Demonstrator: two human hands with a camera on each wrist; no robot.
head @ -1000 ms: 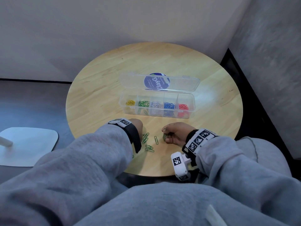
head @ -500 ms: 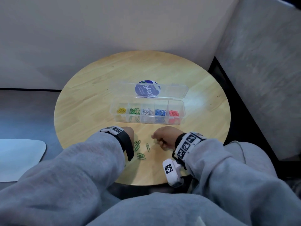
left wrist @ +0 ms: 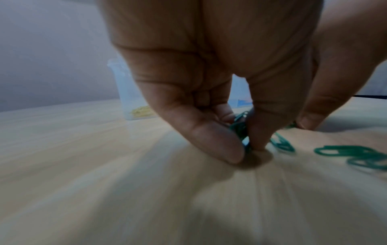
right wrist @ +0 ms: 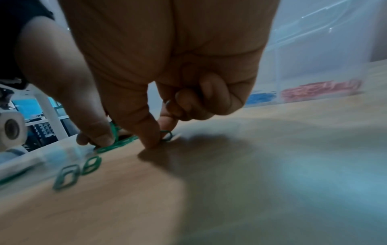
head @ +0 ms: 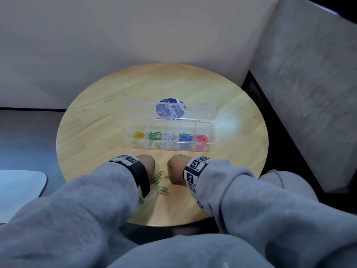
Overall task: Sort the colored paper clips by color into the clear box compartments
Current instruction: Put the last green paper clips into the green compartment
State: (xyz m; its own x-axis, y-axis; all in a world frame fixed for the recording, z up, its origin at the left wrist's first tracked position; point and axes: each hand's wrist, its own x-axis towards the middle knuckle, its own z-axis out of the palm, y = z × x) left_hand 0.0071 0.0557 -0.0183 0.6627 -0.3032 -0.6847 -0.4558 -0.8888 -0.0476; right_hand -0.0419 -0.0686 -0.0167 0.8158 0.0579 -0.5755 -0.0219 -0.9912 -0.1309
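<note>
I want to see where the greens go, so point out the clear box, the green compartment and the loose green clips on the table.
clear box (head: 212, 132): head view, right end wall.
green compartment (head: 155, 135): head view, clips inside.
loose green clips (head: 163, 190): head view, nearest pair.

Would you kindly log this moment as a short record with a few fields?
surface: round wooden table
box: clear box, lid open
compartments, left to right: yellow, green, white, blue, red clips
loose: green paper clips on the table near both hands
left hand: pinches green clips at the table
right hand: fingertips on a green clip at the table
left to sort: green only
</note>
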